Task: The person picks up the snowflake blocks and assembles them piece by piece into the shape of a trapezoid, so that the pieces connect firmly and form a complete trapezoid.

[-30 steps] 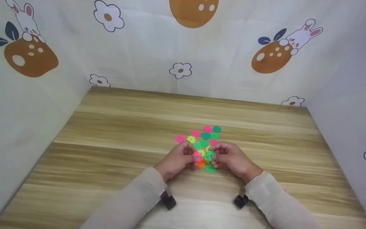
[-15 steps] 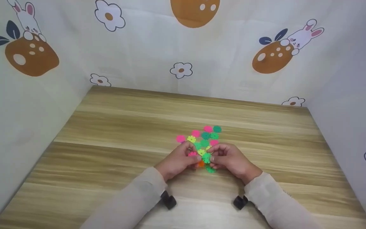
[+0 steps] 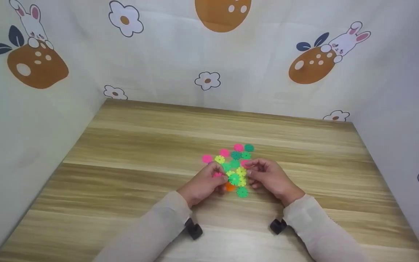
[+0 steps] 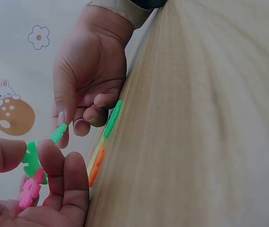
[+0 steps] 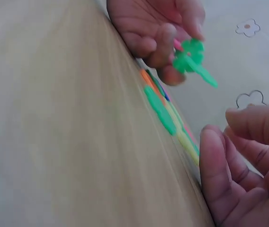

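Observation:
In the head view, my left hand (image 3: 201,183) pinches a small cluster of notched plastic snowflake discs between thumb and fingers. The cluster has a green disc (image 5: 191,53), a second green disc (image 5: 203,75) slotted into it at an angle, and a pink disc (image 4: 29,193) on the palm side. My right hand (image 3: 273,180) is just to the right, its thumb and fingers apart with nothing between them in the right wrist view. Below the hands lie loose discs, including a green one (image 3: 242,192), an orange one (image 3: 230,187) and a yellow one (image 3: 241,171).
Several more pink, yellow and green discs lie flat beyond the hands, such as a pink one (image 3: 238,147) and a dark green one (image 3: 249,147). The wood-grain table (image 3: 140,138) is bordered by printed cloth walls (image 3: 166,54).
My right hand brought a green disc over to the cluster in my left hand, then let go and drew back to the right. The green disc now stays with the left hand.

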